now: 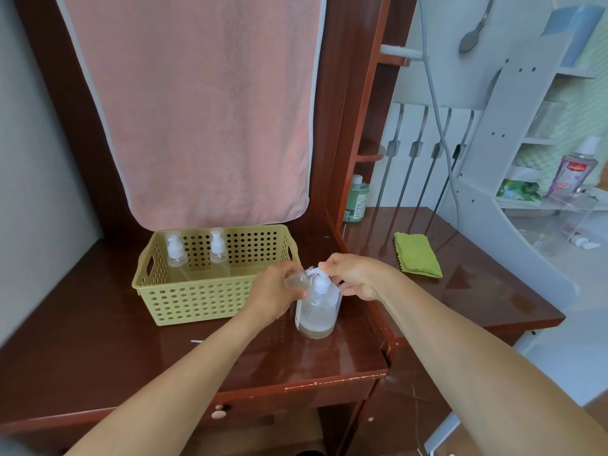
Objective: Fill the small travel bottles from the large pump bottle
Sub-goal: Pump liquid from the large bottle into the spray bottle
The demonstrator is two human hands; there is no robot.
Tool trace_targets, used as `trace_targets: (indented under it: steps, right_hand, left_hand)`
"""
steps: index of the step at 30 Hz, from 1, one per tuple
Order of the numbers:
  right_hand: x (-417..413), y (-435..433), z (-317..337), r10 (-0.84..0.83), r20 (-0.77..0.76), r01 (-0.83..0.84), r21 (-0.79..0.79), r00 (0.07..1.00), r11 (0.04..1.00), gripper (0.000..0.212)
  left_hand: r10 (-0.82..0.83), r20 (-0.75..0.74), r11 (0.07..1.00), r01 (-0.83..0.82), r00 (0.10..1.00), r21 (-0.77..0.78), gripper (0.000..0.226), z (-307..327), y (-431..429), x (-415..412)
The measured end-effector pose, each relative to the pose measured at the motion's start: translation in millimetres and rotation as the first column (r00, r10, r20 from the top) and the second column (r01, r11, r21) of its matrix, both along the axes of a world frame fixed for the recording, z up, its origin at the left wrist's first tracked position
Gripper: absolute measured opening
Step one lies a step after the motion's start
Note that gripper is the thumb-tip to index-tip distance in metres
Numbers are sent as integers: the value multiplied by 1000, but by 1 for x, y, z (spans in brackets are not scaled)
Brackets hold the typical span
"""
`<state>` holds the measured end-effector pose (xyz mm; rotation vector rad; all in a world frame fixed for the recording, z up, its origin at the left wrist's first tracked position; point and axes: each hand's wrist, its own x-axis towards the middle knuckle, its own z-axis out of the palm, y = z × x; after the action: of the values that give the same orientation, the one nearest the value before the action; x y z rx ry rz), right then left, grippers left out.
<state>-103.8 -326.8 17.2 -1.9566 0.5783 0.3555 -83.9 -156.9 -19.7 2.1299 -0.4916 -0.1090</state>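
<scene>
Two travel bottles point(176, 255) capped in basket point(197, 301), likely filled. Left hand point(276, 292) grips third bottle point(296, 280); right hand point(353, 274) clasps pump bottle point(317, 311) head, desk point(98, 340) right edge.

Basket point(197, 301) left of pump bottle point(317, 311) (cloth point(418, 255) right).

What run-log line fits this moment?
left hand: holds small clear travel bottle tilted at nozzle | right hand: on head of large clear pump bottle | yellow-green perforated plastic basket: two capped small bottles upright
</scene>
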Motion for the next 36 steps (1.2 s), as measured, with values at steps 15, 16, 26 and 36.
trace_targets:
  steps: [15, 16, 26, 36]
  right_hand:
    - [-4, 6, 3, 33, 14, -31, -101, 999, 994, 30]
    - [-5, 6, 4, 40, 8, -39, -82, 999, 996, 31]
    - [-3, 7, 11, 63, -36, -64, -31, 997, 997, 34]
    - [-4, -2, 16, 36, -78, -30, 67, 996, 997, 52]
  left_hand:
    - [-2, 8, 1000, 2, 1000, 15, 43, 2, 2, 0]
    - [-5, 6, 1000, 5, 1000, 13, 42, 1, 2, 0]
    - [-8, 6, 1000, 8, 1000, -7, 38, 2, 2, 0]
    - [-2, -9, 1000, 1, 1000, -25, 31, -1, -1, -1]
